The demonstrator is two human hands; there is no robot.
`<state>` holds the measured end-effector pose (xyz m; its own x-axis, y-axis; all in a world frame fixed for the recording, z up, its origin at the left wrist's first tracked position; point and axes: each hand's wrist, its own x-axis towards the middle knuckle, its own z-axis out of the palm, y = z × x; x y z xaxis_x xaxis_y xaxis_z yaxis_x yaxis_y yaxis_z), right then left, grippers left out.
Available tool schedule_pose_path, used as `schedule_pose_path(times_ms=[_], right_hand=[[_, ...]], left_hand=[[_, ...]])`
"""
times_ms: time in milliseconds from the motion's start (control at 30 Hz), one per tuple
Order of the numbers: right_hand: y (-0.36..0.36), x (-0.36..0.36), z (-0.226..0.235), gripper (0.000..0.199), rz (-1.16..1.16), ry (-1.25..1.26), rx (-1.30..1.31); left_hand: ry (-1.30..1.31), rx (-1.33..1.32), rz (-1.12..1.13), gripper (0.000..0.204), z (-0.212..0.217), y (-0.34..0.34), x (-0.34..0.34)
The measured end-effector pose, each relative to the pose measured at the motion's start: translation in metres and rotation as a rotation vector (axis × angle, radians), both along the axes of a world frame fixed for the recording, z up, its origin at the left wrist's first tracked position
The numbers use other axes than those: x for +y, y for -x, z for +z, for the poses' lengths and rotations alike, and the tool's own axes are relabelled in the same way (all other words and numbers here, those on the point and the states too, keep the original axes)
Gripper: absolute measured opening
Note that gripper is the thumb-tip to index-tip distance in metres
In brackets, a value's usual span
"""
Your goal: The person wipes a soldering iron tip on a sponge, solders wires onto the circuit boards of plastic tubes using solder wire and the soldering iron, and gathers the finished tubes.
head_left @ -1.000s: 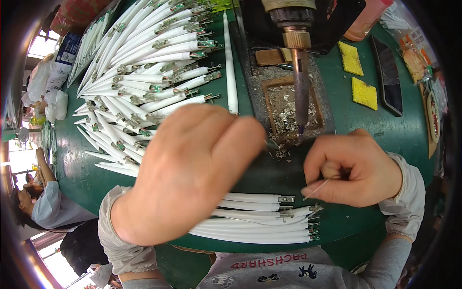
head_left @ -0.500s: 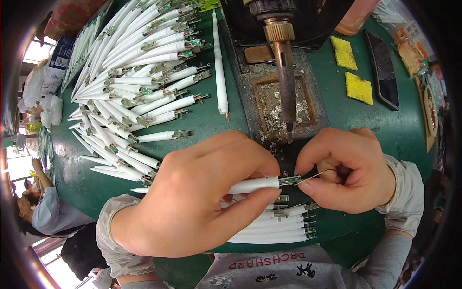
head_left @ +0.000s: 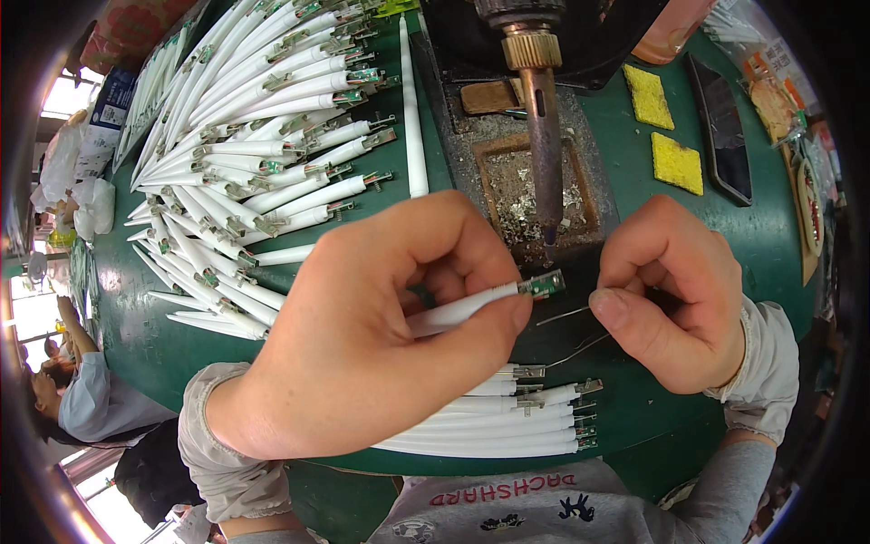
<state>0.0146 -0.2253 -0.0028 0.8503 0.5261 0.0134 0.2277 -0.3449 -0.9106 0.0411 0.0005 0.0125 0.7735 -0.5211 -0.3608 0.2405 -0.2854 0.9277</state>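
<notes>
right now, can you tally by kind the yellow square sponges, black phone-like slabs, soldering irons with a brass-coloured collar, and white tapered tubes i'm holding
Yellow square sponges: 2
Black phone-like slab: 1
Soldering iron with a brass-coloured collar: 1
White tapered tube, held in the left hand: 1
Total: 5

Held tube [head_left: 458, 313] I read remotely as smooth white plastic, satin. Wire [head_left: 564, 316]: bare metal. Iron collar [head_left: 532, 52]: brassy, ribbed; shaft [head_left: 546, 150] dull. Sponges [head_left: 677, 163]: rough, matt. Bench [head_left: 763, 249]: smooth, glossy. Phone [head_left: 722, 127]: glossy dark face. Cuffs [head_left: 768, 358]: wrinkled matt cloth.
</notes>
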Motion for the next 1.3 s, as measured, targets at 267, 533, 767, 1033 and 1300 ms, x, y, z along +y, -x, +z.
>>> schedule_pose_path(times_ms=[267,533,767,1033,1300], right_hand=[[-0.0014,0.0029,0.0027,0.01,-0.075,0.015,-0.049],[-0.0023,0.0044,0.0019,0.009,-0.085,0.098,-0.118],[-0.0019,0.0054,0.0009,0.011,-0.111,-0.034,-0.15],[-0.0024,0.0079,0.0006,0.012,-0.147,-0.052,-0.135],[-0.0034,0.0067,-0.0007,0.013,-0.096,-0.04,-0.197]], left_hand=[[-0.005,-0.08,0.049,0.011,-0.0006,-0.0042,-0.0015],[0.064,-0.067,0.088,0.011,-0.0007,-0.0043,-0.0025],[0.007,-0.111,0.088,0.012,-0.0004,-0.0052,-0.0034],[0.103,-0.163,0.124,0.014,-0.005,-0.0057,-0.0043],[0.124,-0.213,0.093,0.016,-0.0043,-0.004,-0.002]])
